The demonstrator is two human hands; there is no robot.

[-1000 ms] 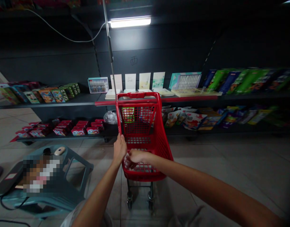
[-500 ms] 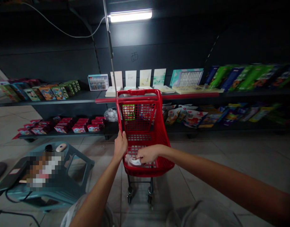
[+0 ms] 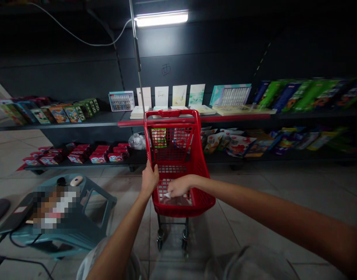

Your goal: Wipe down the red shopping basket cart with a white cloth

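Observation:
A red plastic shopping cart (image 3: 203, 171) with grid walls stands upright in front of me, on dark legs with casters. My left hand (image 3: 150, 179) is closed around its left rim. Inside the basket, low and near the front edge, my right hand (image 3: 180, 186) is closed on a crumpled white cloth (image 3: 166, 196). Much of the cloth is hidden by the fingers and blurred; fabric or paper I cannot tell. A thin metal pole (image 3: 137, 58) rises from the cart's upper left corner.
Behind the cart runs a dark shelf (image 3: 108, 118) with books, cards, boxes and snack bags; the lower level holds red boxes (image 3: 79, 153) and more bags (image 3: 239, 144). To the left stands a blue-grey plastic stool (image 3: 101, 194) bearing a mouse (image 3: 76, 181), a dark device and cables.
My right hand has shifted slightly up and away from me inside the basket, with less of the cloth showing. The left hand keeps its hold on the rim.

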